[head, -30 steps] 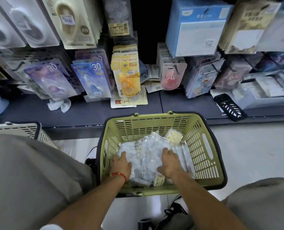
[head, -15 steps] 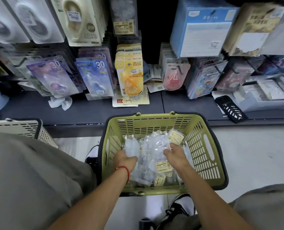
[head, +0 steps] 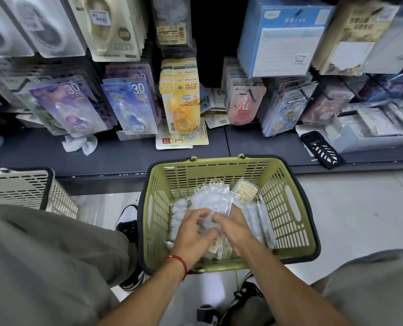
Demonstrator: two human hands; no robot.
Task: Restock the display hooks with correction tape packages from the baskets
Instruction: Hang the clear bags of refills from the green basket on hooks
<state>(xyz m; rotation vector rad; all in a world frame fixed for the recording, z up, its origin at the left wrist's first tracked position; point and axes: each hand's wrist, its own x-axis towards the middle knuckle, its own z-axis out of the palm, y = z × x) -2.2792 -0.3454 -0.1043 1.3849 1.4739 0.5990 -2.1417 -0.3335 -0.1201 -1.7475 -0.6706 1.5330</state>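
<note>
A: Both hands have moved together since a second ago, left hand (head: 193, 234) and right hand (head: 233, 229) gripping clear packages (head: 211, 203) mid green basket (head: 287, 234).

B: Room past the fingers toward the far wall.

This is a shop, in the stationery aisle. Rows of carded packages (head: 134, 107) hang on display hooks, many with price stickers and barcode labels, among them a yellow correction tape pack (head: 181, 102) and a pink one (head: 244, 105). Notepads in wrappers (head: 283, 41) hang higher up. Below runs a dark shelf (head: 125, 158) above a pale tiled floor (head: 360, 212). A green shopping basket (head: 290, 208) full of bagged stock sits on the floor, with a white basket (head: 19, 187) beside it.
</note>
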